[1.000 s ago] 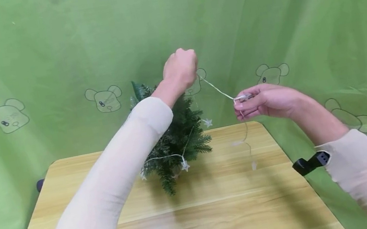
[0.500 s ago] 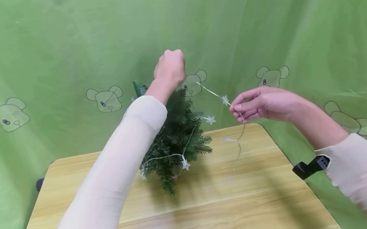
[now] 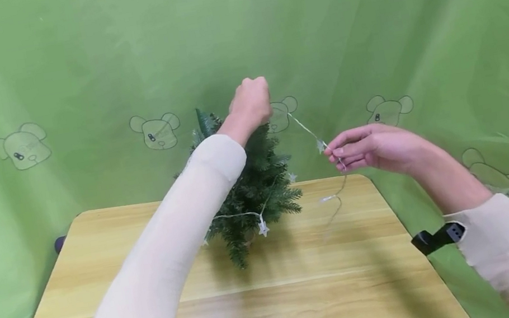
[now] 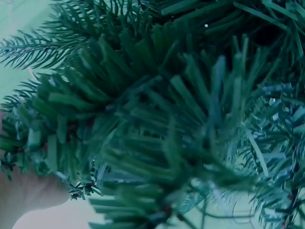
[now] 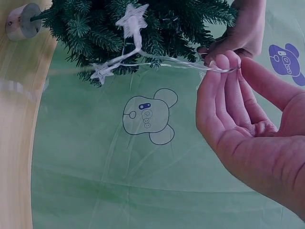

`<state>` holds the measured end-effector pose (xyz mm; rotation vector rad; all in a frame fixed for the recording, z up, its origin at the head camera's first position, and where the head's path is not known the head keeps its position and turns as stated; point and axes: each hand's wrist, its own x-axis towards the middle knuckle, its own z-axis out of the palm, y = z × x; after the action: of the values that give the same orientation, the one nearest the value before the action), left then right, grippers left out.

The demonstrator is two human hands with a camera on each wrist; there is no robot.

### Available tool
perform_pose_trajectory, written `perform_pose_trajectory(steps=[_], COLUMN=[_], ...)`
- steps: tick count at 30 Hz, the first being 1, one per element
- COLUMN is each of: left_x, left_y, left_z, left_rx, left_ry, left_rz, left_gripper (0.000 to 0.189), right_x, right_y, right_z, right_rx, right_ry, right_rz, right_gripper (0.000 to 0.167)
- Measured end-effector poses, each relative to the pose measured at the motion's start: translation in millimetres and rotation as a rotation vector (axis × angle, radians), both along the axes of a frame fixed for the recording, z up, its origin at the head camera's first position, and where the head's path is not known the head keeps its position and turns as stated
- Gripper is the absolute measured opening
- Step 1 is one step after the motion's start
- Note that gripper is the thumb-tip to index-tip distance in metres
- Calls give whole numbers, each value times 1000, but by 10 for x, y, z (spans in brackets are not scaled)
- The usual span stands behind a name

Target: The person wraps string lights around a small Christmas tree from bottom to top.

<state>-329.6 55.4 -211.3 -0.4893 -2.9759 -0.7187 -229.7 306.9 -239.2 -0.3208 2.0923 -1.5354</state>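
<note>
A small green Christmas tree (image 3: 258, 181) stands at the table's far side, partly covered by the left arm. String lights with clear stars wrap its lower branches; one star (image 3: 263, 228) hangs at the front. My left hand (image 3: 249, 102) reaches past the treetop, fingers curled around the cord and mostly hidden. From there the cord slopes down to my right hand (image 3: 375, 149), whose thumb and fingertips pinch it just past a star (image 3: 321, 146). The loose end dangles below. Dense branches (image 4: 143, 105) fill the left wrist view.
The wooden table (image 3: 339, 292) extends in front of the tree, with a green patterned curtain (image 3: 80, 70) behind it. A black device (image 3: 437, 238) is strapped at the right cuff. The tree's round base (image 5: 23, 23) shows in the right wrist view.
My left hand has moved left, closer to the treetop. A star that was in my right fingers is now out on the cord between the hands. The head view has shifted slightly.
</note>
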Motion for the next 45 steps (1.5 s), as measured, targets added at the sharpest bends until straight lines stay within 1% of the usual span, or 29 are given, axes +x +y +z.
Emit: perform_pose_trajectory(steps=[4, 7, 11, 15, 17, 20, 22, 26, 29, 35, 38, 42, 45], left_x=[-16, -29, -48, -64, -75, -92, -114, -168, -196, -238, -248, -237, -237], left_y=[31, 50, 72, 45, 11, -53, -96, -193, -275, -420, -473, -537, -577], left_z=[11, 21, 24, 24, 35, 67, 90, 104, 96, 117, 122, 111, 100], left_rx=[92, 149, 165, 140, 113, 73, 61, 35, 11, 16, 1, -42, -46], left_ry=[1, -17, -63, -87, -84, -71, -78, -106, -118, -139, -162, -208, -248], left_rz=[7, 20, 26, 47, 59, 59, 59, 74, 95, 117, 119, 118, 114], left_gripper=[33, 36, 34, 30, 26, 20, 18, 20, 20, 23, 23, 10, 5], right_x=[12, 15, 18, 18, 16, 12, 12, 14, 8, -19, -24, -21, -17], right_y=[36, 44, 46, 35, 23, 16, 15, 7, -11, -49, -65, -79, -81], right_z=[10, 22, 15, -11, -20, -20, -14, 2, 13, 33, 44, 49, 49], right_rx=[-3, 0, 5, 20, 23, 29, 33, 48, 54, 48, 47, 44, 42], right_ry=[0, 6, 14, 11, 6, 2, 4, 19, 22, 9, 2, -5, -3], right_rz=[-1, 1, 3, 7, 13, 12, 9, 14, 39, 66, 68, 74, 69], right_gripper=[23, 23, 23, 26, 28, 29, 28, 23, 20, 20, 19, 19, 19])
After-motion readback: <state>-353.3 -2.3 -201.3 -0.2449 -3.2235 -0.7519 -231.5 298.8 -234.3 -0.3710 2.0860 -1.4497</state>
